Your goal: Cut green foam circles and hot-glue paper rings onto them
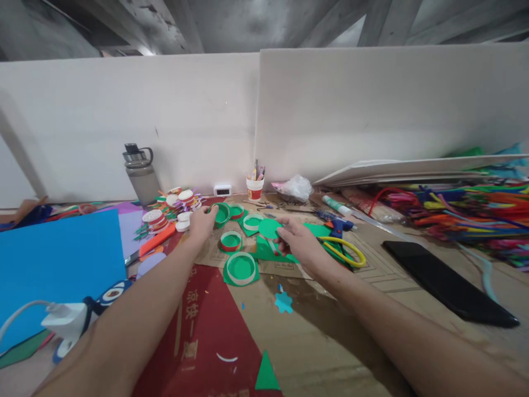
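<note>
Left hand [201, 225] nearly closed, fingers pinching the left rim of a green ring [222, 222]; right hand [298, 240] part-curled, thumb and fingertips gripping a green disc [268, 229] over a green sheet [264, 253]; white-rimmed ring [241, 284] lies nearer the viewer on the surface [330, 353].
</note>
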Available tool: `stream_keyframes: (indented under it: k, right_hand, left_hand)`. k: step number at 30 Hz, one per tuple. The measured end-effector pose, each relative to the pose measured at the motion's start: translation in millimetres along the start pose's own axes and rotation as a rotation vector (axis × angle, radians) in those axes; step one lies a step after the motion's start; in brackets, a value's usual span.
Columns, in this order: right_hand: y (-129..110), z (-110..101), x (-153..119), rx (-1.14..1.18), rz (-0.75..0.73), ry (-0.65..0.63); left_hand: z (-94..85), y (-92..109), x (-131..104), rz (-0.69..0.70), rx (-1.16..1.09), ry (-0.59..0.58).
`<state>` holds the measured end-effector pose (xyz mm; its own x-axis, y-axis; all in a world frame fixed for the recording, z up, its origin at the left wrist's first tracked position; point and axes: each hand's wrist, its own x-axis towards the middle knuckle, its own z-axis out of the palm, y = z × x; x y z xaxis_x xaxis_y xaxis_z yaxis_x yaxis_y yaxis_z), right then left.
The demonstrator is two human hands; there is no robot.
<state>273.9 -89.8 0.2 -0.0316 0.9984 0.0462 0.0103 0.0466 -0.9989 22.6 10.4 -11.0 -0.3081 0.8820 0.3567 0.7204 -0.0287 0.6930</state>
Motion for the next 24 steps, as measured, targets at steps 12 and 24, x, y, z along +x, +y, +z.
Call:
stream_keyframes:
  k: [12,24]
  right_hand:
    - [4.3,-2.0,3.5,-0.056,-0.072,-0.050]
    - [4.2,-1.1,2.9,-0.142,-0.126,-0.057]
  left_hand:
    - [4.3,-6.7,0.9,0.000,0.002,0.040]
    - [-8.9,7.5,-5.8,0.143,-0.114,0.227]
